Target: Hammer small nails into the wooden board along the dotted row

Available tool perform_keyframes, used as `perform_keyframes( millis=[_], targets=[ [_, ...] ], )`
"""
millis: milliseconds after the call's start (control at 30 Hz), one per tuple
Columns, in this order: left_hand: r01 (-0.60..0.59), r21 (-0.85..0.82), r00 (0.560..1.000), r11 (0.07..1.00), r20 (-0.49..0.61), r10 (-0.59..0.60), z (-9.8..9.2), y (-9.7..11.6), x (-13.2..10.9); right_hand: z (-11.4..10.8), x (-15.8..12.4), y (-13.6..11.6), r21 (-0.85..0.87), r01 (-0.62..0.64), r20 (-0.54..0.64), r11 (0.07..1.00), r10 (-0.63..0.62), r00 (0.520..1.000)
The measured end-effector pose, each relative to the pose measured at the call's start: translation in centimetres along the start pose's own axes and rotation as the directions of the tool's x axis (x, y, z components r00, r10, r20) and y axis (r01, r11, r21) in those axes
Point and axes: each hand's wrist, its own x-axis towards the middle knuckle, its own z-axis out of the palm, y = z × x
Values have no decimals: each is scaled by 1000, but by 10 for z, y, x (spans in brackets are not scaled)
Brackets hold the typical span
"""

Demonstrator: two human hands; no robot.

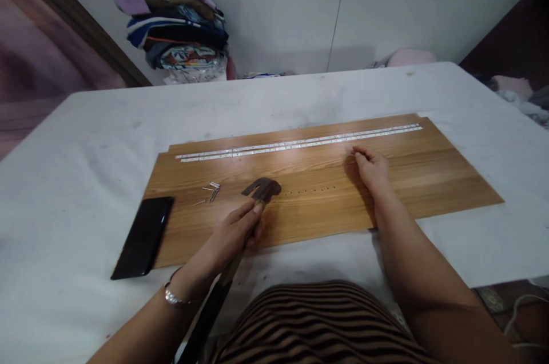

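My left hand [234, 234] is wrapped round the handle of a hammer [261, 190], whose dark metal head lies on the wooden board [429, 181]. Just left of the hammer head lie several small nails [211, 192]. My right hand [371, 167] rests on the board further right, fingers curled together near two long LED strips [300, 144] that run along the board's far edge; whether it holds anything is hidden. A row of small dots on the board runs right from the hammer head.
A black phone [143, 236] lies at the board's left end, half on the white table [77, 181]. A pile of folded clothes [175, 15] stands against the wall behind the table. Pink cloth lies at the back right.
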Motion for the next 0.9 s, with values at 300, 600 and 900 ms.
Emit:
perform_keyframes(
  millis=[300,600,900],
  targets=[
    [-22,-5,1000,1000,18,22,1,1,-1,-1,-1,0,-39,3,-26,999,-4,1000],
    [-26,-28,1000,999,8,26,1,8,-5,-2,-2,0,-50,-13,-19,999,12,1000],
    [1,-67,1000,998,27,1,-2,0,1,-2,-1,4,-54,5,-20,999,-6,1000]
  ],
)
